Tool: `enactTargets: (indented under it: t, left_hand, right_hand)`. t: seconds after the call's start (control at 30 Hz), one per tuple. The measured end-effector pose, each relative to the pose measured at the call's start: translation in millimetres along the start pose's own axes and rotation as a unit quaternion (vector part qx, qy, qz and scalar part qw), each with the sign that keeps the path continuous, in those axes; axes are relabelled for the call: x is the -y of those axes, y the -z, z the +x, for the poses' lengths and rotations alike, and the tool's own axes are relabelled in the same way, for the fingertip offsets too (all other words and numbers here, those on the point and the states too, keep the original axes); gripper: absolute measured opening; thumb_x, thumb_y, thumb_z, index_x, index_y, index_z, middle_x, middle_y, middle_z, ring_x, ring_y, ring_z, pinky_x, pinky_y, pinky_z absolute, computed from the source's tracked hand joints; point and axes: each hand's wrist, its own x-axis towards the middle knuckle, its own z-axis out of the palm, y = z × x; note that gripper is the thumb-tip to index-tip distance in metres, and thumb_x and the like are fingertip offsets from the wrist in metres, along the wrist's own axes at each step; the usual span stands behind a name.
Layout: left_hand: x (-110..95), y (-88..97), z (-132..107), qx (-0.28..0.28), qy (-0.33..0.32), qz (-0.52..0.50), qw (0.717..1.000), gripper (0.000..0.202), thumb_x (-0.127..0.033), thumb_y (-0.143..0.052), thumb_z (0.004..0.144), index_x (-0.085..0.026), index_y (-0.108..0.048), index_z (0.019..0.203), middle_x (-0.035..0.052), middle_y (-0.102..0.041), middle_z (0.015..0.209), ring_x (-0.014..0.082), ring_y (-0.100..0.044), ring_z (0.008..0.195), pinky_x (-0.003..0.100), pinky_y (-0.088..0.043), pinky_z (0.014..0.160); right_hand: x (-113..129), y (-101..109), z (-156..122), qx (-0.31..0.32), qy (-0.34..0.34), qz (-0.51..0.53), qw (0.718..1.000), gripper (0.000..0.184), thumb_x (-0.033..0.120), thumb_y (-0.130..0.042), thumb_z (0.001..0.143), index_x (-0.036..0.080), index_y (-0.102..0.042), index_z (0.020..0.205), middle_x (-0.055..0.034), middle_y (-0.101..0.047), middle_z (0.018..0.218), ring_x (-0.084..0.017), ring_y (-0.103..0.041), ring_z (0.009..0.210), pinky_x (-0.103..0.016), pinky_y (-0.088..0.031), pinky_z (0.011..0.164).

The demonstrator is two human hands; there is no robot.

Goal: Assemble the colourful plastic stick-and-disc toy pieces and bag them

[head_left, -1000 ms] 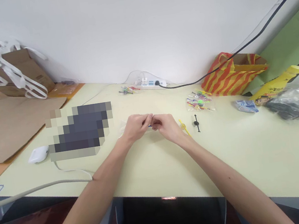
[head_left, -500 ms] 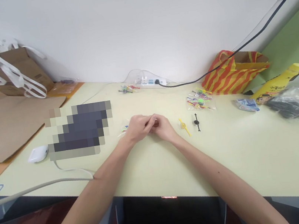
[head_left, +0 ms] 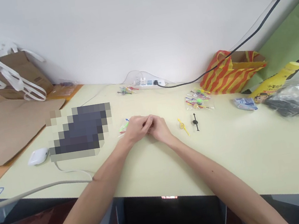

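Note:
My left hand [head_left: 137, 128] and my right hand [head_left: 158, 126] meet over the middle of the pale table [head_left: 157, 163], fingers curled and touching. Whatever sits between the fingers is hidden by the knuckles. Just left of my left hand, a clear bag [head_left: 123, 128] with green and blue plastic pieces is partly covered. A yellow arrow spinner [head_left: 183, 126] lies to the right of my right hand, tilted. Beside it rests a black arrow spinner [head_left: 195, 122], pointing away from me.
Bagged colourful spinners [head_left: 198, 101] lie behind, near a striped paper bag [head_left: 228, 72]. A power strip [head_left: 148, 83] runs along the wall, with more spinners [head_left: 127, 90] nearby. Leftward are a blurred dark object [head_left: 81, 129], a white case [head_left: 38, 156] and a cable [head_left: 37, 189]. A yellow bottle [head_left: 274, 82] lies right.
Both hands stay together, the right hand shifting slightly left. More of the clear bag, with its green and blue pieces, shows beside my left hand. The whole view has shifted a little.

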Motion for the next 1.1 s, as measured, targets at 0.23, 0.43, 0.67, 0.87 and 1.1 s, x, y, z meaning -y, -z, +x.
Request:
enactTargets:
  t: [0.23, 0.43, 0.67, 0.87, 1.1]
  left_hand:
    - [-0.8, 2.4, 0.3, -0.015, 0.014, -0.031, 0.999, 0.050, -0.034, -0.041, 0.105, -0.017, -0.049, 0.058, -0.0037, -0.043, 0.050, 0.0089, -0.041, 0.047, 0.027, -0.029, 0.055]
    - [-0.6, 11.7, 1.6, 0.008, 0.038, -0.009, 0.999, 0.053, -0.039, -0.039, 0.106, -0.018, -0.056, 0.060, -0.0039, -0.043, 0.048, 0.0092, -0.044, 0.046, 0.027, -0.030, 0.056]
    - [-4.0, 16.0, 3.7, 0.095, 0.051, 0.097, 0.989, 0.055, -0.049, -0.037, 0.106, -0.021, -0.069, 0.071, 0.0004, -0.058, 0.053, 0.0147, -0.053, 0.050, 0.029, -0.027, 0.058]
    - [-14.2, 9.8, 5.4, 0.169, 0.049, 0.181, 0.968, 0.059, -0.053, -0.034, 0.106, -0.021, -0.069, 0.071, 0.0048, -0.063, 0.058, 0.0185, -0.055, 0.053, 0.032, -0.019, 0.057]
    - [-14.2, 4.6, 5.9, 0.190, 0.051, 0.194, 0.961, 0.065, -0.053, -0.033, 0.107, -0.019, -0.065, 0.062, 0.0068, -0.064, 0.057, 0.0182, -0.053, 0.051, 0.033, -0.017, 0.058]
  right_hand:
    - [5.1, 14.7, -12.0, -0.033, -0.053, 0.039, 0.997, 0.010, 0.028, -0.063, 0.081, 0.021, -0.056, 0.076, 0.0010, -0.067, 0.072, -0.015, -0.064, 0.059, -0.026, -0.047, 0.059]
    - [5.6, 90.1, -23.8, -0.128, -0.032, -0.148, 0.980, 0.017, 0.038, -0.062, 0.089, 0.022, -0.062, 0.084, -0.0024, -0.070, 0.076, -0.018, -0.063, 0.067, -0.029, -0.043, 0.065]
    - [12.9, 151.2, -43.5, 0.032, -0.132, -0.393, 0.909, 0.035, 0.054, -0.067, 0.088, 0.021, -0.069, 0.080, -0.0055, -0.070, 0.072, -0.024, -0.064, 0.075, -0.033, -0.035, 0.066]
    - [-3.1, 126.3, -52.3, 0.064, -0.113, -0.485, 0.865, 0.018, 0.035, -0.066, 0.090, 0.018, -0.069, 0.089, -0.0076, -0.074, 0.080, -0.028, -0.066, 0.088, -0.039, -0.036, 0.083]
    - [-17.4, 105.6, -59.6, -0.015, -0.039, -0.455, 0.890, 0.010, 0.024, -0.062, 0.091, 0.018, -0.068, 0.096, -0.0129, -0.074, 0.103, -0.034, -0.061, 0.108, -0.045, -0.038, 0.092]
